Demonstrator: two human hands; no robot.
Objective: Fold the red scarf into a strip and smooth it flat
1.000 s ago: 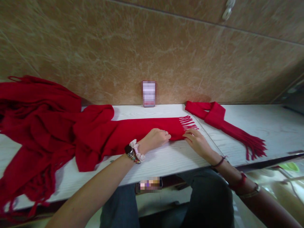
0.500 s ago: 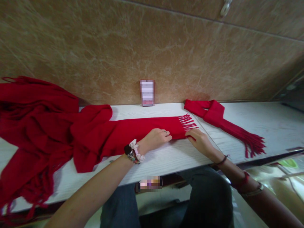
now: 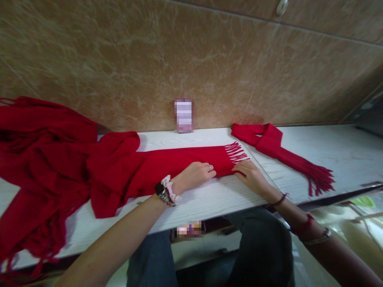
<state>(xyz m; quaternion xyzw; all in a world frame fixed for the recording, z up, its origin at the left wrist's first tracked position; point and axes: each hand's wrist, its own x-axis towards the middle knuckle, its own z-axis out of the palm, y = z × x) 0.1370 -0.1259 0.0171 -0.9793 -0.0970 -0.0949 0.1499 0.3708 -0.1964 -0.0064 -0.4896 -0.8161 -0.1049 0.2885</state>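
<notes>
A red fringed scarf (image 3: 182, 157) lies stretched flat along the white tabletop, its fringe pointing right. My left hand (image 3: 196, 175), with a ring on one finger, rests on the scarf's near edge, its fingers curled round that edge. At the fringed end, my right hand (image 3: 249, 175) pinches the near corner between thumb and fingers. Both hands' fingertips are partly hidden. To the left, the scarf runs into a loose heap of red cloth (image 3: 54, 159); where one ends and the other begins I cannot tell.
Another red scarf (image 3: 278, 149), looped over itself, lies at the right with its fringe toward me. A small blurred upright panel (image 3: 183, 115) leans on the brown marbled wall (image 3: 149, 67). The white table (image 3: 179, 209) ends just above my knees; a blurred object (image 3: 188, 230) is below its edge.
Both hands keep their hold on the scarf's near edge, with hardly any movement. The view has shifted very slightly.
</notes>
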